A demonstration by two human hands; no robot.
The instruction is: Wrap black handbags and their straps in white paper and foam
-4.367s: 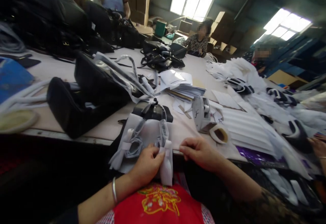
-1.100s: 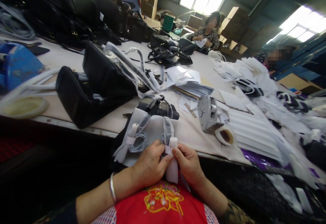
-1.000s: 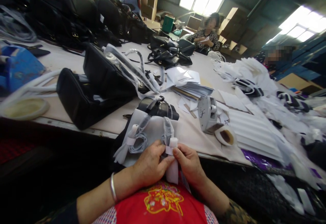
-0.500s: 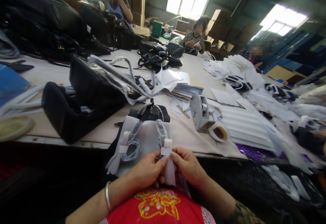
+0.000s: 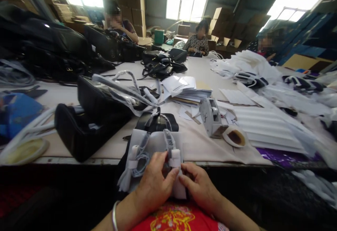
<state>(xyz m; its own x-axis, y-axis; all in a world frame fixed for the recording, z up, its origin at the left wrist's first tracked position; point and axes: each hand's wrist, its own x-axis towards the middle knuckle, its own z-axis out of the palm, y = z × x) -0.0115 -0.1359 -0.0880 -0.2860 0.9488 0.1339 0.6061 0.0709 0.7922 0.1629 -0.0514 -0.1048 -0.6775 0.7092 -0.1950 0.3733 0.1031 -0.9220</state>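
A black handbag (image 5: 143, 122) lies at the table's front edge, its front covered by a translucent white sheet (image 5: 155, 141) and its handles in clear plastic. On its right side hangs a piece wrapped in white foam (image 5: 176, 158) with a band around it. My left hand (image 5: 155, 176) curls around the left of this foam wrap, thumb across its front. From the right, my right hand (image 5: 201, 183) pinches at its edge with thumb and index finger. A similar white wrapped piece (image 5: 133, 162) and a coiled grey cord (image 5: 141, 164) hang at the bag's left.
Another black bag (image 5: 79, 129) stands open on the left, near a roll of tape (image 5: 27, 150). A grey tape dispenser (image 5: 212, 119), a tape roll (image 5: 235, 137) and stacked papers (image 5: 181, 87) sit on the right. Several people work across the table (image 5: 200, 73).
My left hand has risen and spread somewhat along the foam wrap. My right fingers have loosened a little at its edge. The camera view has levelled and shifted.
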